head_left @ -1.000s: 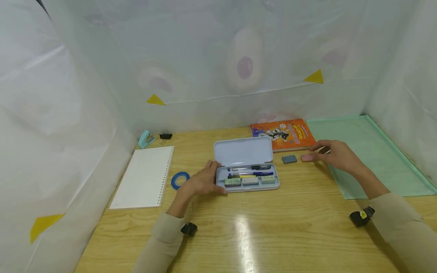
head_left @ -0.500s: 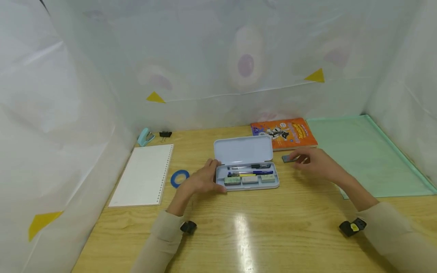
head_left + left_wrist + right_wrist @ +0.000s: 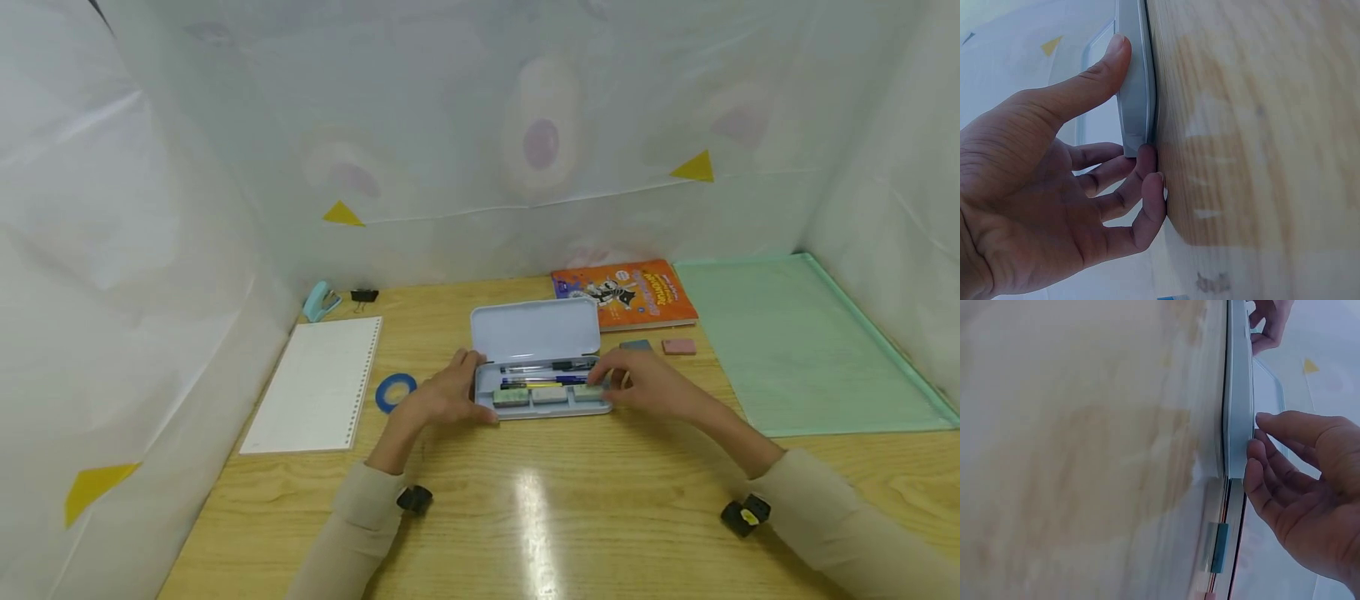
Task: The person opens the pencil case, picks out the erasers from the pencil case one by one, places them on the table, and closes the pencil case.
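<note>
A pale blue pencil case [image 3: 540,414] lies with its lid raised, pens [image 3: 551,382] in its rear part and three erasers along the front. My left hand [image 3: 446,392] grips its left end, thumb on the front wall, fingers around the end; the left wrist view shows this hand [image 3: 1054,181] close up. At the other end my right hand [image 3: 652,383] pinches the pale green eraser [image 3: 587,392] in the right compartment between thumb and fingers. In the right wrist view the right hand [image 3: 1310,481] partly hides the case's inside.
A blue-grey eraser [image 3: 636,344] and a pink eraser [image 3: 678,346] lie right of the case, before an orange book [image 3: 652,300]. A green translucent mat [image 3: 817,350] is at right. Leftward are blue tape [image 3: 384,394], a notepad [image 3: 315,392], a stapler [image 3: 318,302] and a binder clip [image 3: 364,296].
My right hand has moved left from the pink eraser, past the blue-grey one, to the pale green eraser in the case. The left hand has stayed on the case.
</note>
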Demonstrator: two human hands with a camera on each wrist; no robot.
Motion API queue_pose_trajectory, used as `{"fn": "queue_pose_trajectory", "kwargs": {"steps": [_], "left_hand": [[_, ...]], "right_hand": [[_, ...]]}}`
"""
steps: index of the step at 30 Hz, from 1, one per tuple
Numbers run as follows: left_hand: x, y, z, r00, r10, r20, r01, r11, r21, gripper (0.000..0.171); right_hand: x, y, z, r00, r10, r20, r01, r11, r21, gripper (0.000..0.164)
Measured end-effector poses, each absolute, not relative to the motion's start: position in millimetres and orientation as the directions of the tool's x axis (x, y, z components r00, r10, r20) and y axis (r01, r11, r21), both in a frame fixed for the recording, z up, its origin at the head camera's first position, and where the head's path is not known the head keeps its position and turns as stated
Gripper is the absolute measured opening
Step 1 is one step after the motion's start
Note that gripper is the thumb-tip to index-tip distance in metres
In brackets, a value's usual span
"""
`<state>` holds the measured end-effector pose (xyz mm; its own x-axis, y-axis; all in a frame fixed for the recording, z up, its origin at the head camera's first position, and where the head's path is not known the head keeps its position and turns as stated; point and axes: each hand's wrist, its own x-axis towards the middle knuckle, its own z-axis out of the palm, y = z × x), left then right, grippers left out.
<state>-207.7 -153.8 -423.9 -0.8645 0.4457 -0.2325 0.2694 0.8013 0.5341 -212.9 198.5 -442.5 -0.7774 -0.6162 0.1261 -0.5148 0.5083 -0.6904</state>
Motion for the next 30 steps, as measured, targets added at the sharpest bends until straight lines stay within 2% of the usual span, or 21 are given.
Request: {"fn": "queue_pose_trajectory", "kwargs": {"steps": [13, 18, 23, 30], "left_hand": [[-208.3, -155.9, -424.3, -0.866, 0.442, -0.233, 0.259, 0.796, 0.547, 0.092], [-207.7, -154.7, -425.8, -0.866, 0.442, -0.234, 0.260, 0.797, 0.545, 0.093], [-207.5, -154.1, -425.3, -0.867, 0.439, -0.233, 0.260, 0.800, 0.541, 0.092], [-208.1, -154.4, -425.9, -0.867, 0.435, -0.242, 0.259, 0.810, 0.526, 0.092]], "right_hand": [[-210.5, 189.1, -439.7, -0.803, -0.584, 0.116, -0.486, 0.530, -0.696, 0.025], [-211.5, 201.7, -437.9, -0.831, -0.538, 0.144, -0.461, 0.520, -0.719, 0.025], [-216.3, 220.9, -433.9, -0.857, -0.480, 0.190, -0.465, 0.559, -0.687, 0.024], [-225.0, 246.0, -436.5, -0.884, -0.437, 0.166, -0.428, 0.616, -0.662, 0.021]]}}
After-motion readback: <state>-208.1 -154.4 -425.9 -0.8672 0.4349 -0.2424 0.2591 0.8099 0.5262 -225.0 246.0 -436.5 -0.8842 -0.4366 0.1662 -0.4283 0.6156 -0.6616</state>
